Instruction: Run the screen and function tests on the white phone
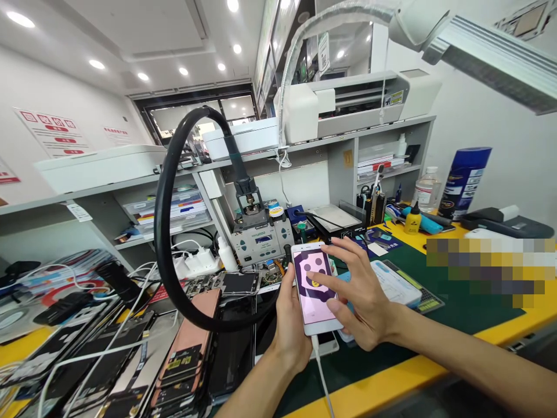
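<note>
A white smartphone (319,316) with a lit screen rests in my left hand (289,325), which is closed around its left side and lower back. Its display shows a pattern on pink and dark purple with a small yellow icon. A white charging cable (318,357) runs down from the phone's bottom edge. Over the screen, my right hand (363,296) has its fingers spread, with the index fingertip at the display; whether it presses the glass I cannot tell. Behind the phone, part of another white device (331,346) lies on the green mat (461,296).
A thick black hose (161,215) loops at left from a rework station (263,241). Stacked phone parts (191,348) and loose white cables cover the left side. At right stand a yellow bottle (412,220), a blue spray can (463,183) and a clear bottle (429,188).
</note>
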A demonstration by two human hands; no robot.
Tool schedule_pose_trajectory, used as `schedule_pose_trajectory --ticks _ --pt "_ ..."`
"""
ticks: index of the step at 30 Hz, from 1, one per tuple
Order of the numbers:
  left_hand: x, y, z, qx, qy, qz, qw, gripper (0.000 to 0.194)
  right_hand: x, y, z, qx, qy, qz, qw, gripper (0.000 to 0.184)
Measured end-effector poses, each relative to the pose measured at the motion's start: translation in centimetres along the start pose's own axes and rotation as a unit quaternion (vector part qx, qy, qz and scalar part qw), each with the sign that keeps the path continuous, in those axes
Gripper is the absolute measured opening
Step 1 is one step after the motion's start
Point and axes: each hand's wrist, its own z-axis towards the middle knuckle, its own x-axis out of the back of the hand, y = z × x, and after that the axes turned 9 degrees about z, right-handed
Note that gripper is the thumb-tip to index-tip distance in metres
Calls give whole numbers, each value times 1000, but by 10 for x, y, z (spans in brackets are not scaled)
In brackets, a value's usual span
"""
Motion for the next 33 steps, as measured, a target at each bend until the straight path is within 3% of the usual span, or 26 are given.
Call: schedule_pose_trajectory --ticks 10,17,24,33 --pt "1 -1 2 -15 15 4 1000 59 0 0 0 0 -16 -3 1000 45" --pt "2 -2 0 2 2 13 1000 63 1 1 1 -1 28 11 1000 47" --pt "2 -2 2 -4 -3 8 1000 61 1 0 0 -2 -8 0 1000 43" --pt "2 -1 0 23 -13 18 999 62 3 2 2 -28 61 -5 998 38"
